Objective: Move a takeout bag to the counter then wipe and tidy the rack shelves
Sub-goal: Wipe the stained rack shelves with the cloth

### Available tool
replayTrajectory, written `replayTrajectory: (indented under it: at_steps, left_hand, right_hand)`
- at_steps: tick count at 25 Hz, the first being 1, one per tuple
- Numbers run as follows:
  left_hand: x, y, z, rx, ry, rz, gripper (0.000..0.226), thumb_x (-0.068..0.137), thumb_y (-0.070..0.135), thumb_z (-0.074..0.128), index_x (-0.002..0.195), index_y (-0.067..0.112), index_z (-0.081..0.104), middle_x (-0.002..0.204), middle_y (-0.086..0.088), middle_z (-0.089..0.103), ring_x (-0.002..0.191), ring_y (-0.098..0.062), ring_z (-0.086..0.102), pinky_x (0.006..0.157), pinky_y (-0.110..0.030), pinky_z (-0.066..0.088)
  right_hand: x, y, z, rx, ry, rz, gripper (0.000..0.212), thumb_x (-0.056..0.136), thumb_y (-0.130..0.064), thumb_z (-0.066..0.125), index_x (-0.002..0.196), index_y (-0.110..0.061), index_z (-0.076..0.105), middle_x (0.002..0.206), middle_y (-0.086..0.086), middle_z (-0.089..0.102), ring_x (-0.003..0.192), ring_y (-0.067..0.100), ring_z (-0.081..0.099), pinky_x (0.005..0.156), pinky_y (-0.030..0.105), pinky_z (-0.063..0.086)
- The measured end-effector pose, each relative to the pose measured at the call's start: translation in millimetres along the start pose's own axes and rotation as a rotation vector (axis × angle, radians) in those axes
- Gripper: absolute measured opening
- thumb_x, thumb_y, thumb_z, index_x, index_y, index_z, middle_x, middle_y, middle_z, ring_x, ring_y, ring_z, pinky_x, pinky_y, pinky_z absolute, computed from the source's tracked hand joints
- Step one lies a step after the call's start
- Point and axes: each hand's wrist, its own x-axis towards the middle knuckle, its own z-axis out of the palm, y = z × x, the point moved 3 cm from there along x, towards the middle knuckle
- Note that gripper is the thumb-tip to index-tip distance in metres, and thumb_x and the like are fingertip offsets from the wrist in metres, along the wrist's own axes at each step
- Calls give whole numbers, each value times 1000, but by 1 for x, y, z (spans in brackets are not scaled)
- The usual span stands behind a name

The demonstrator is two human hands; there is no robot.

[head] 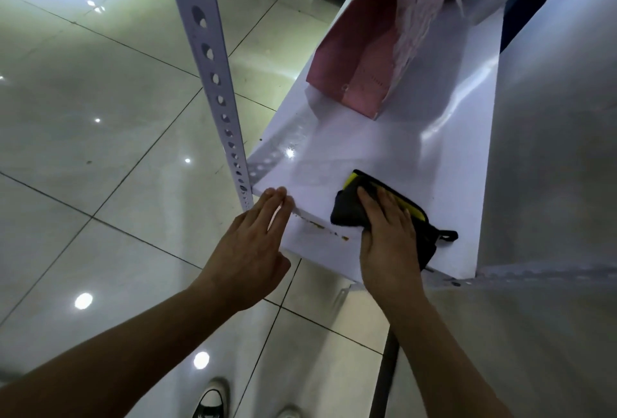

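A glossy tiled floor (100,100) spread below the white rack shelf (384,150), whose perforated upright post (213,80) rose at its near left corner. A pink paper bag (360,60) stood toward the far end of the shelf, well apart from the hands. The left hand (248,250) hovered flat at the shelf's front edge, fingers straight and together, gripping nothing. The right hand (389,237) pressed palm-down on a black and yellow cloth (354,207) near the front edge, fingers spread flat over it. Small brownish specks, possibly crumbs (329,229), lay just beside the cloth.
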Motion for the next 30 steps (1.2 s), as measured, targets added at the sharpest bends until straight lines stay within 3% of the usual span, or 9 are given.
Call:
replayTrajectory:
  at_steps: [5,11,17,22,25,28,30]
  left_hand:
    - [0,-1,1,59,-18,25,86,91,28,54,158,9,3,167,-10,0,154,-24,-1,123,-38,19]
    - [0,-1,-1,58,-17,15,81,94,28,50,158,10,3,167,-10,0,154,-24,-2,123,-40,18]
    - [0,-4,3,44,3,6,81,92,27,54,158,10,10,166,-11,8,154,-26,5,121,-39,18]
    - [3,-3,4,39,10,7,80,91,27,47,158,10,8,166,-13,7,154,-27,4,121,-42,22]
    - [3,-4,8,35,2,14,83,92,28,46,158,12,0,167,-11,-1,154,-25,-4,123,-41,19]
    - [-1,-5,12,45,6,15,89,90,31,45,157,13,-9,166,-9,-13,153,-23,-11,124,-38,13]
    - [-4,-2,16,12,-13,-17,96,85,35,45,156,16,-17,164,-6,-23,151,-21,-20,124,-36,9]
  right_hand:
    - [82,8,-15,-44,-25,42,64,97,-2,47,156,-19,33,164,8,28,152,28,22,125,41,10]
    - [-3,-21,7,55,5,-21,60,96,1,51,151,-21,44,157,8,41,147,29,32,123,49,20]
    - [97,-27,9,-12,-82,-6,56,103,-8,41,157,-21,32,164,6,29,151,27,23,124,41,12]
    - [40,-44,14,44,1,-108,59,97,0,52,152,-17,42,158,11,39,148,30,30,123,48,21]
    - [20,-43,19,144,-23,-69,51,99,-1,50,148,-15,49,154,10,46,146,30,36,121,51,26]
    - [69,-59,24,168,-7,14,50,102,-5,43,150,-17,45,158,7,41,148,26,32,122,45,22]
    - [101,-86,34,131,-25,-33,51,101,-5,43,150,-18,44,157,5,42,147,25,34,122,42,22]
